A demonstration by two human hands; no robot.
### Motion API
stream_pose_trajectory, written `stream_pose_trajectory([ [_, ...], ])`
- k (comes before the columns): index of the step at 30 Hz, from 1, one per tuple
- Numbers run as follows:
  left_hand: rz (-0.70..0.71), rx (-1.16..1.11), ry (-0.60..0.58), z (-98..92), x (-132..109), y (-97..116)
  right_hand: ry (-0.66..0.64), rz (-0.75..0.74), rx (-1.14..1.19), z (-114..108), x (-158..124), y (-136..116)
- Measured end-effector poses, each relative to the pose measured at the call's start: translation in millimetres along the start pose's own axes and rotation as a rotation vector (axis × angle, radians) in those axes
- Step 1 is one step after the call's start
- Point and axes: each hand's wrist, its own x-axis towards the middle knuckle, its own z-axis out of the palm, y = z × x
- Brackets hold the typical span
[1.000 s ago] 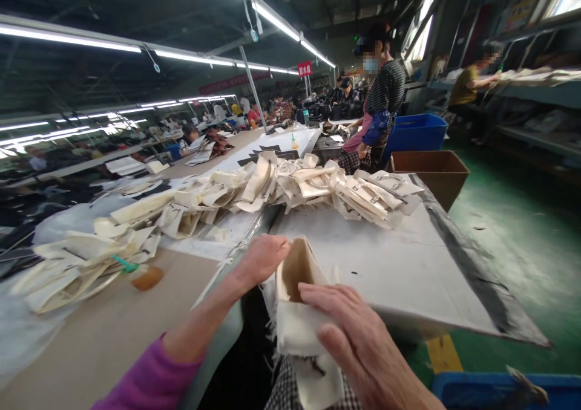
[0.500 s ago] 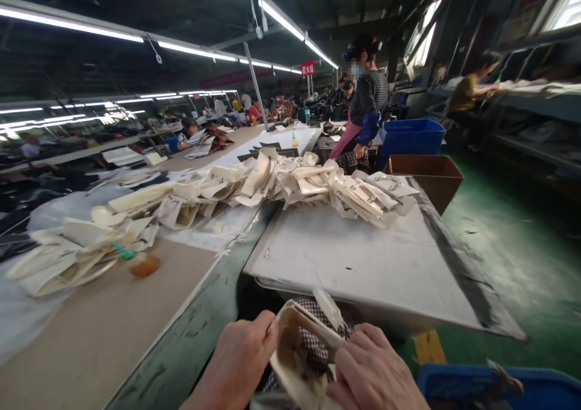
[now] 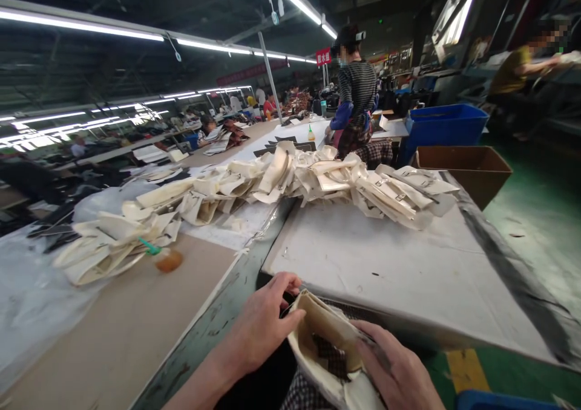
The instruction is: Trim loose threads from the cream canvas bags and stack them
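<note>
An unfinished cream bag (image 3: 327,320) is held above my lap, its open mouth facing up towards me. Through it I see dark checked cloth. My right hand (image 3: 396,361) grips the bag's right side, fingers along the outer wall and partly hidden. At the far left corner of the rim is my left hand (image 3: 265,319), its thumb and fingers apart around the edge. The thumb touches or nearly touches the rim. Beyond the hands, a long heap of similar cream bag pieces (image 3: 327,177) lies across both tables.
A bottle of amber liquid with a green nozzle (image 3: 167,260) lies on the brown left table (image 3: 181,295). The white table (image 3: 363,253) stands ahead. Right of it are a brown bin (image 3: 463,162) and a blue bin (image 3: 447,126). A co-worker (image 3: 356,89) stands behind the heap.
My left hand has loosened from a closed grip on the rim to spread fingers. The bag has turned slightly and shifted right in view. The co-worker has turned towards the left table.
</note>
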Motion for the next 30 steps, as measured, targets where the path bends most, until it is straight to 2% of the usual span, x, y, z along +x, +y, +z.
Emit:
stream_pose_trajectory([
  [2, 0.004, -0.032, -0.016, -0.4, 4.5, -2.7, 0.008, 0.003, -0.013, 3.2, 1.4, 3.5],
  [5, 0.059, 0.039, 0.006, 1.8, 9.3, -6.4, 0.051, -0.05, -0.06, 9.6, 1.1, 10.2],
  [11, 0.265, 0.164, 0.091, 11.3, 14.4, -17.4, 0.114, -0.165, -0.157, 15.3, -1.7, 11.6],
  [16, 0.368, 0.15, 0.171, 14.6, 14.1, -21.5, 0.123, -0.159, -0.197, 17.9, -3.8, 9.9],
  [21, 0.445, 0.156, 0.193, 14.6, 13.5, -24.2, 0.126, -0.135, -0.192, 16.1, -6.7, 6.0],
  [24, 0.492, 0.187, 0.161, 13.2, 12.5, -25.5, 0.079, -0.064, -0.123, 10.9, -7.1, -2.2],
  [30, 0.447, 0.216, -0.064, 4.6, 12.0, -20.1, 0.064, 0.067, -0.028, 8.2, -6.9, -12.0],
])
